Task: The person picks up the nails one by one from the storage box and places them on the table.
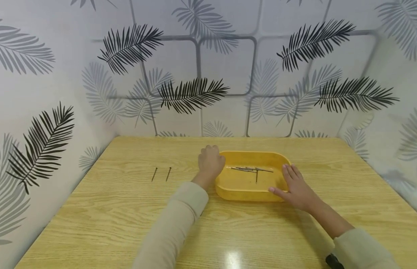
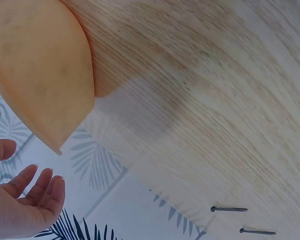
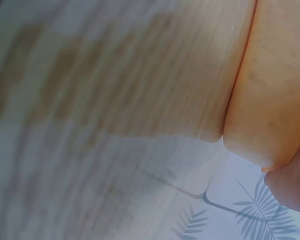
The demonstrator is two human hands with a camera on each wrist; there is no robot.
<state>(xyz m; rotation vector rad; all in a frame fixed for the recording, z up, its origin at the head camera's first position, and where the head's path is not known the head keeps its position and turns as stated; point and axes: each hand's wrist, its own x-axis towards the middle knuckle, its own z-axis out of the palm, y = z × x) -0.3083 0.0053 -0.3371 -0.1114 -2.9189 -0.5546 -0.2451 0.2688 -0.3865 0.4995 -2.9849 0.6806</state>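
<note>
Behind the table [image 1: 94, 216] stands a leaf-patterned wall [image 1: 225, 67]. The tray [image 1: 249, 195] lies with its long axis left to right. The right hand [image 1: 298, 189] rests on its right end, fingers straight. The left hand [image 1: 211, 161] is by the left rim, thumb and bent fingers apart, nothing seen between; the tray's nails [image 1: 243, 170] lie rightward of it, mostly crosswise, and two outer nails [image 1: 169, 174] leftward.
</note>
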